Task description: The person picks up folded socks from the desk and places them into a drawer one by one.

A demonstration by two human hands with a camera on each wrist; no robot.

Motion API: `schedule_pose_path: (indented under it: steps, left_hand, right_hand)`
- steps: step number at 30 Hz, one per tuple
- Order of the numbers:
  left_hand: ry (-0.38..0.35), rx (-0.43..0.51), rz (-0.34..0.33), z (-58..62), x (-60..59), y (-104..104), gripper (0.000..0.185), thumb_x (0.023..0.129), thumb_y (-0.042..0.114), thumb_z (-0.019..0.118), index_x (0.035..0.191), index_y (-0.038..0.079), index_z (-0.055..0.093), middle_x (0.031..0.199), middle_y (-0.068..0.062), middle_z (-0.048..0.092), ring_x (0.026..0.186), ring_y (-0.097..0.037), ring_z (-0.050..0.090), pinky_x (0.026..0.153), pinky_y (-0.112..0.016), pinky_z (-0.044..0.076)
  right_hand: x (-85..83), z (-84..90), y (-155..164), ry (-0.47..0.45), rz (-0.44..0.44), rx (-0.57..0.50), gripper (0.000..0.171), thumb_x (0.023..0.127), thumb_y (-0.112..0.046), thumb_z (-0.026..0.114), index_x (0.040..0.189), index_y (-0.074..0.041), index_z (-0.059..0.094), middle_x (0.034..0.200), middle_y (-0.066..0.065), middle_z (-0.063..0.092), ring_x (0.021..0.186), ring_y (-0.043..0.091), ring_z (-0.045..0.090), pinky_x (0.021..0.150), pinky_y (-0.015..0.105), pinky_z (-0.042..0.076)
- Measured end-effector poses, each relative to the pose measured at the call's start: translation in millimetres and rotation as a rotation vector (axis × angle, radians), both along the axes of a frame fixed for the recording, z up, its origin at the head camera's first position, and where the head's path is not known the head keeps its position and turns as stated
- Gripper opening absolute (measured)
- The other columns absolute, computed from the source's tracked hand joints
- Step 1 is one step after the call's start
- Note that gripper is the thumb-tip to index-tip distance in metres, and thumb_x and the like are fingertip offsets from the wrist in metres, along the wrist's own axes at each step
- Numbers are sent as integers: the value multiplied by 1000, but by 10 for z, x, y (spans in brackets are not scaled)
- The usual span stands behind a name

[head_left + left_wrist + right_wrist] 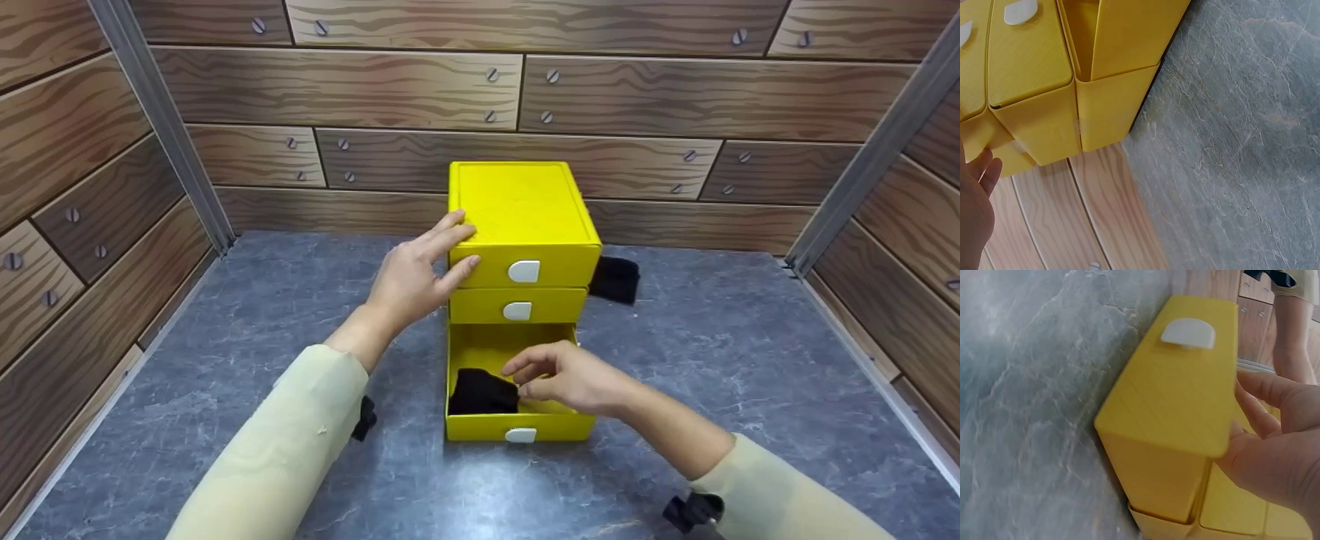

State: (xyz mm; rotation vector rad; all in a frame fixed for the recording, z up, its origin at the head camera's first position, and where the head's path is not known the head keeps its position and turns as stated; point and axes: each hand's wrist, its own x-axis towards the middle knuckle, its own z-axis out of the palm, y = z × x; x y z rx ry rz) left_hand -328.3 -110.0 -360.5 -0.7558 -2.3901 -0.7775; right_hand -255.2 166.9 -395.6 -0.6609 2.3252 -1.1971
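Observation:
A yellow drawer unit [525,202] with white handles stands upright on the table, its bottom drawer [555,426] pulled out. My left hand [411,281] rests against the unit's upper left side, fingertips on the top edge and thumb at the front corner. In the left wrist view, its fingers touch the yellow side wall. Inside the drawer lies a folded black cloth item [482,391], at the left front. My right hand [571,377] reaches into the drawer from the right, loosely bent fingers and thumb apart, the tips right at the cloth's edge.
Another black cloth item [616,280] lies on the grey marbled table [720,352] behind the unit's right side. Wood-patterned walls [420,90] with metal corner posts [855,142] enclose the table. The two upper drawers [480,306] are closed.

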Motion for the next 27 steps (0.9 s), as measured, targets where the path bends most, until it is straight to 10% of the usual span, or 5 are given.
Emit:
schedule_pose_path:
  steps: [13, 27]
  left_hand:
    - [-2, 3, 1, -3, 1, -32, 52, 107, 46, 64, 151, 19, 62, 163, 3, 47, 112, -27, 74, 105, -43, 55]
    - [7, -4, -6, 6, -3, -22, 52, 107, 46, 63, 152, 20, 62, 163, 2, 47, 102, -27, 76, 101, -43, 57]
  right_hand:
    - [-62, 436, 752, 50, 27, -104, 33, 102, -17, 73, 133, -8, 70, 126, 16, 74, 113, 32, 72, 95, 36, 60]
    - [-643, 497, 1638, 129, -326, -268, 36, 102, -10, 73, 136, -2, 66, 118, 9, 77, 105, 17, 76, 91, 32, 61]
